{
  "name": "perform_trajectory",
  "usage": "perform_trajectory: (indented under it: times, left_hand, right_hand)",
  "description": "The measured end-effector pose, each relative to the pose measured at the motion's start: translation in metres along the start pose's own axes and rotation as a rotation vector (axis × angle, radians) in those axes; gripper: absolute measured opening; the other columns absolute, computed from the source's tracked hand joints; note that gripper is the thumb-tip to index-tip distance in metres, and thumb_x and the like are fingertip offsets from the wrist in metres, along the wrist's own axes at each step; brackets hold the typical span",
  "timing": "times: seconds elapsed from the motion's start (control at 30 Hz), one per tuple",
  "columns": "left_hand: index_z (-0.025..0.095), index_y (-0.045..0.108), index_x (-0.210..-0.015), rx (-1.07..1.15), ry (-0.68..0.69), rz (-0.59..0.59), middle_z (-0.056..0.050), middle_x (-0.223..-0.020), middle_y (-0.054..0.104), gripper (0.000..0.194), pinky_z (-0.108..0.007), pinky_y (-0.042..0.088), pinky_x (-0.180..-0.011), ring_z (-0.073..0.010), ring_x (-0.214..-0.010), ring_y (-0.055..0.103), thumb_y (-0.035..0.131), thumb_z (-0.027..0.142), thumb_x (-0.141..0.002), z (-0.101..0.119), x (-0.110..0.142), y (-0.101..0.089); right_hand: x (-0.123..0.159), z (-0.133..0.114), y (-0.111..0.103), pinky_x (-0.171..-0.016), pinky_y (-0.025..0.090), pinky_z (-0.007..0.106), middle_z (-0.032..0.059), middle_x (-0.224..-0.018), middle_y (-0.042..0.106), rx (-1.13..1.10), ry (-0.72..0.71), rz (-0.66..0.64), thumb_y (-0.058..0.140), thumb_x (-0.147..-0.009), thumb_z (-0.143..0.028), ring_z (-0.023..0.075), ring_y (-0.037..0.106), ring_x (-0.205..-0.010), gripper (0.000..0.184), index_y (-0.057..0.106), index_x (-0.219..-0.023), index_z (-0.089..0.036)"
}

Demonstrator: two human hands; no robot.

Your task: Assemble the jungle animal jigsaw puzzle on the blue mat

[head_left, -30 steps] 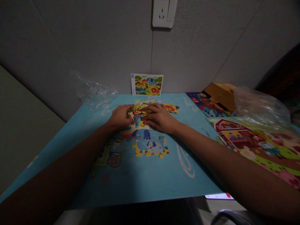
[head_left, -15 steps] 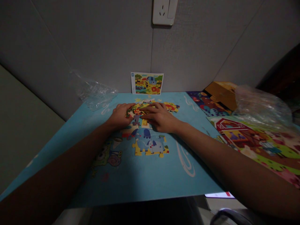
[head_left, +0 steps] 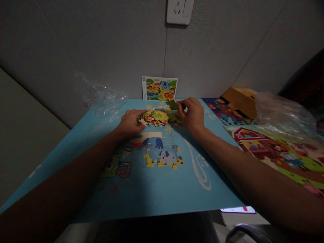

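Observation:
My right hand (head_left: pixel 192 114) pinches a dark green puzzle piece (head_left: pixel 171 104) between thumb and fingers, raised at the right end of a puzzle piece pile (head_left: pixel 158 116). Around the pile's left end curls my left hand (head_left: pixel 131 123), thumb at the front and fingers behind. The pile's pieces overlap, so many are partly covered. Nearer to me lies a joined puzzle section (head_left: pixel 163 153) with blue elephants and a yellow lower edge. Behind the pile, a picture card (head_left: pixel 160 88) of the animal scene leans against the wall.
A light blue table (head_left: pixel 162 195) carries everything. Clear plastic wrap (head_left: pixel 105 101) lies at its back left. To the right are an orange-brown box (head_left: pixel 239 103), more plastic wrap (head_left: pixel 283 109) and a farm picture sheet (head_left: pixel 280 155). A wall socket (head_left: pixel 178 11) is above.
My right hand has moved right and up from the pile and now lifts a dark green piece. Pieces in front of the pile have been cleared back. My left hand has barely moved.

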State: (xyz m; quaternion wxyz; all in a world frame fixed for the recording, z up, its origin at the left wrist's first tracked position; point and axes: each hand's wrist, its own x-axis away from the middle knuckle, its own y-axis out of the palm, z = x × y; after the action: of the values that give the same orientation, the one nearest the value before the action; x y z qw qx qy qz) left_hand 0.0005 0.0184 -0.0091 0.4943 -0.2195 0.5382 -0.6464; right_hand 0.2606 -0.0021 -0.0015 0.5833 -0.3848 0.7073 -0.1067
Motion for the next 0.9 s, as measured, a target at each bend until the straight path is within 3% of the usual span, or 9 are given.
perform_trajectory:
  times: [0.23, 0.3, 0.4, 0.5, 0.8, 0.9]
  left_hand:
    - [0.014, 0.056, -0.145, -0.002, -0.016, -0.028, -0.013, -0.125, 0.064, 0.071, -0.052, 0.044, -0.107, -0.0359, -0.119, 0.054, 0.055, 0.031, -0.075, 0.003, 0.001, -0.002]
    - [0.015, 0.056, -0.145, -0.004, -0.025, -0.032, -0.013, -0.126, 0.064, 0.071, -0.052, 0.044, -0.107, -0.0356, -0.120, 0.054, 0.055, 0.031, -0.075, 0.004, 0.001, -0.002]
    - [0.016, 0.055, -0.146, -0.006, -0.030, -0.049, -0.013, -0.129, 0.064, 0.073, -0.053, 0.042, -0.109, -0.0363, -0.123, 0.052, 0.057, 0.035, -0.076, 0.004, 0.000, -0.001]
    - [0.018, 0.057, -0.145, 0.010, 0.002, -0.045, -0.012, -0.129, 0.065, 0.072, -0.053, 0.040, -0.110, -0.0361, -0.125, 0.051, 0.061, 0.040, -0.077, 0.005, 0.001, 0.001]
    - [0.017, 0.068, -0.132, 0.117, 0.044, 0.073, -0.010, -0.124, 0.073, 0.053, -0.047, 0.047, -0.107, -0.0313, -0.117, 0.062, 0.058, 0.040, -0.085, 0.010, -0.001, 0.003]
    - [0.016, 0.067, -0.134, 0.145, 0.047, 0.099, -0.011, -0.124, 0.073, 0.053, -0.047, 0.048, -0.107, -0.0308, -0.115, 0.064, 0.056, 0.036, -0.086, 0.011, 0.000, 0.003]
  right_hand:
    - [-0.002, 0.003, 0.000, -0.080, 0.042, 0.040, 0.0149, -0.090, 0.071, 0.162, 0.028, -0.316, 0.052, -0.090, -0.021, 0.0281, 0.057, -0.089, 0.028, 0.078, -0.091, -0.014]
    - [0.001, -0.003, -0.001, -0.086, 0.042, 0.042, 0.0162, -0.105, 0.072, 0.098, -0.048, -0.399, 0.055, -0.086, -0.021, 0.0306, 0.057, -0.100, 0.032, 0.078, -0.107, -0.014]
    - [0.006, -0.014, -0.003, -0.096, 0.039, 0.048, 0.0149, -0.138, 0.062, 0.000, -0.201, -0.538, 0.061, -0.084, -0.031, 0.0352, 0.050, -0.122, 0.057, 0.063, -0.139, -0.018]
    - [0.009, -0.019, -0.003, -0.102, 0.035, 0.052, 0.0139, -0.150, 0.055, -0.009, -0.280, -0.669, 0.060, -0.090, -0.044, 0.0377, 0.046, -0.130, 0.064, 0.053, -0.149, -0.018]
    - [0.005, -0.016, 0.000, -0.095, 0.037, 0.044, 0.0126, -0.132, 0.069, -0.020, -0.282, -0.627, 0.052, -0.100, -0.042, 0.0313, 0.059, -0.118, 0.040, 0.065, -0.131, -0.021]
    - [0.006, -0.016, 0.001, -0.093, 0.037, 0.043, 0.0122, -0.129, 0.070, -0.011, -0.274, -0.611, 0.050, -0.101, -0.045, 0.0313, 0.059, -0.117, 0.041, 0.066, -0.130, -0.022]
